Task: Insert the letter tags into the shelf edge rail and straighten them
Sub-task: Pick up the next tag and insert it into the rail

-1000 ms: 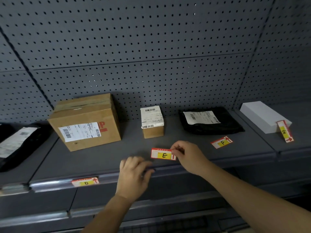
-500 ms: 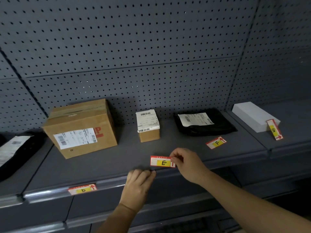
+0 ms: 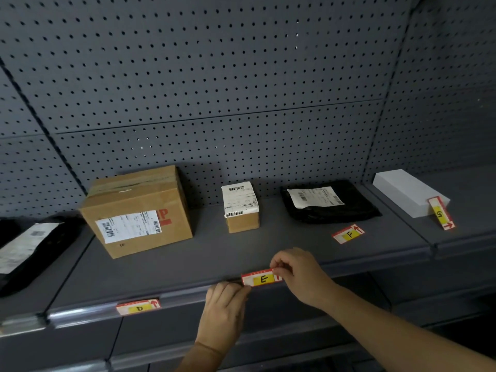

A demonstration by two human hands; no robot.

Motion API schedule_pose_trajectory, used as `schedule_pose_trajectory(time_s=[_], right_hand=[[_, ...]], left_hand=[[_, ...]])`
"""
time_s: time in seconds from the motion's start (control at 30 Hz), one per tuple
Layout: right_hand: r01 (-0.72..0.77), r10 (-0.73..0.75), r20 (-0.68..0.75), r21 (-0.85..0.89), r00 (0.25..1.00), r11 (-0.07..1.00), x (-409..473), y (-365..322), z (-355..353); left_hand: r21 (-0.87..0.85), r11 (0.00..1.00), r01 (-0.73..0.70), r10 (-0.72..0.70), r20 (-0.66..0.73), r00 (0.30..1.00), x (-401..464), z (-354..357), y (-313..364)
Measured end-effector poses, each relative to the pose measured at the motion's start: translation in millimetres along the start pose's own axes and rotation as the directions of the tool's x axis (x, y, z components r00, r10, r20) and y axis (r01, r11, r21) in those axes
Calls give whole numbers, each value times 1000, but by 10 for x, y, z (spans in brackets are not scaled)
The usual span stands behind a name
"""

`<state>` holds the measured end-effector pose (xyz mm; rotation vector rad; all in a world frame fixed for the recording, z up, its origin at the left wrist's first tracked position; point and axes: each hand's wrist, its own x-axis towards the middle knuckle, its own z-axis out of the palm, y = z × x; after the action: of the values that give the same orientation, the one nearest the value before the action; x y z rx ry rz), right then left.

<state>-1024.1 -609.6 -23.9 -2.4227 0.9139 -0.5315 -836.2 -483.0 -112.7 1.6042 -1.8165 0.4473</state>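
E tag (image 3: 262, 277) sits at the front lip of the shelf (image 3: 214, 253), right at the edge rail (image 3: 188, 294), roughly in line with the small box (image 3: 242, 208). Right hand (image 3: 300, 275) pinches the tag's right end between thumb and fingertips. Left hand (image 3: 225, 307) lies against the rail just left of the tag, fingertips touching or nearly touching its left end; whether it grips anything, cannot tell. Whether the tag's lower edge is already in the channel is not clear from here.

D tag (image 3: 138, 307) already sits in the rail below the large box (image 3: 137, 210). F tag (image 3: 348, 234) lies loose on the shelf top in front of the black parcel (image 3: 328, 201); G tag (image 3: 441, 212) leans on the white box (image 3: 408, 191) on the next shelf section.

Judgement on the step: seat the bottom edge in the lower groove first, then flex the tag slightly and tuck the top edge under the upper lip. Left fingers should steady the free end so it does not pop out. Once in, slide it level with the rail. Pinching hard risks creasing the card.
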Motion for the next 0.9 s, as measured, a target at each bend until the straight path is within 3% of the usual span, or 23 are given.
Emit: schedule_pose_trajectory(time_s=[0.17,0.3,0.73,0.9], right_hand=[[189,-195,-29,-158,980,969,-16,-13,94],[260,-263,15,-213,965,942,-14,-24,108],[255,-277,-8,-365,961,895,-127,12,176],[240,-269,-64,-291,961,926,-159,61,221]], left_hand=[[-43,999,23,-20,75,997,-11,-88,31],[-52,997,49,-42,130,991,12,-167,56],[-54,989,139,-126,189,974,43,-234,69],[-29,989,148,-141,167,976,93,-236,79]])
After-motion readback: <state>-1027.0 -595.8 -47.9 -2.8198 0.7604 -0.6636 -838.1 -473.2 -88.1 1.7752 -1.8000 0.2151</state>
